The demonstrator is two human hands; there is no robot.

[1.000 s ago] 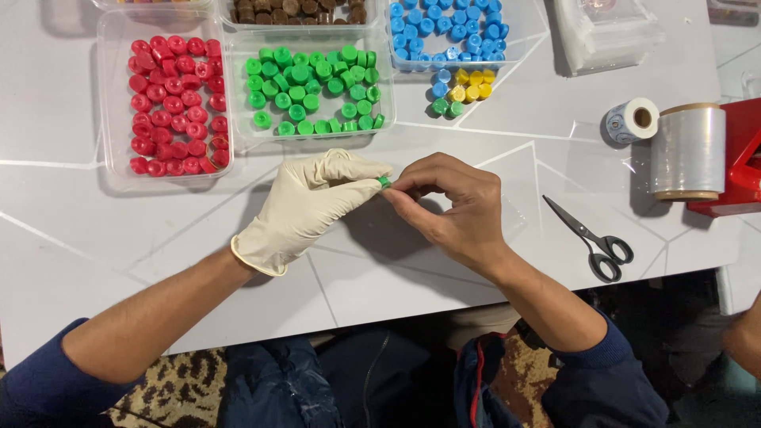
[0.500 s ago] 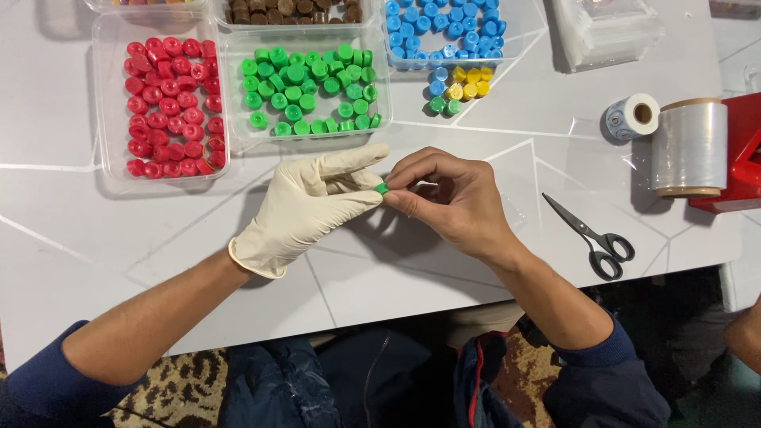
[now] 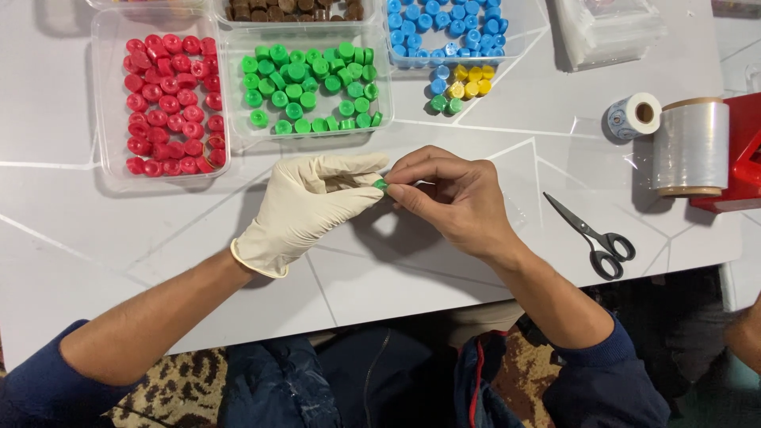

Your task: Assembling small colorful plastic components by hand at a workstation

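Observation:
My left hand (image 3: 305,208) wears a cream latex glove; my right hand (image 3: 452,198) is bare. Both meet over the white table, and their fingertips pinch one small green cap (image 3: 381,185) between them. Just behind the hands stands a clear tray of green caps (image 3: 307,87). A clear tray of red caps (image 3: 168,103) lies to its left. A clear tray of blue caps (image 3: 456,32) sits at the back, with a small loose cluster of yellow, green and blue caps (image 3: 460,85) in front of it.
Black-handled scissors (image 3: 590,232) lie right of my right hand. A small tape roll (image 3: 634,116) and a large roll of clear film (image 3: 691,147) on a red holder (image 3: 741,154) stand at the right. A tray of brown caps (image 3: 293,9) and clear plastic bags (image 3: 606,28) sit at the back.
Both hands have stayed together on the green cap, with only slight finger shifts. Nothing else on the table has moved.

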